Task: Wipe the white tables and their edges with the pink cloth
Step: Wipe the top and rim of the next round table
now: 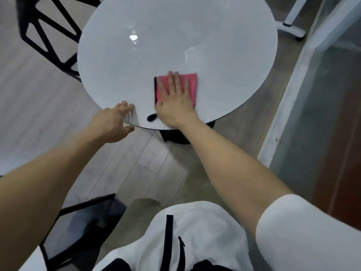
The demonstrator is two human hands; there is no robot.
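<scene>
A round white table [166,36] with a glossy top fills the upper middle of the head view. A folded pink cloth [192,83] with a black edge lies flat on the near part of the top. My right hand [175,98] presses down on the cloth with straight, spread fingers. My left hand [115,122] rests on the table's near rim, fingers on top and thumb below the edge.
A black frame chair [48,32] stands at the table's far left. Another black chair [82,231] is close by my left leg. A glass partition [322,94] runs along the right, with a white wheeled leg [293,26] beyond the table.
</scene>
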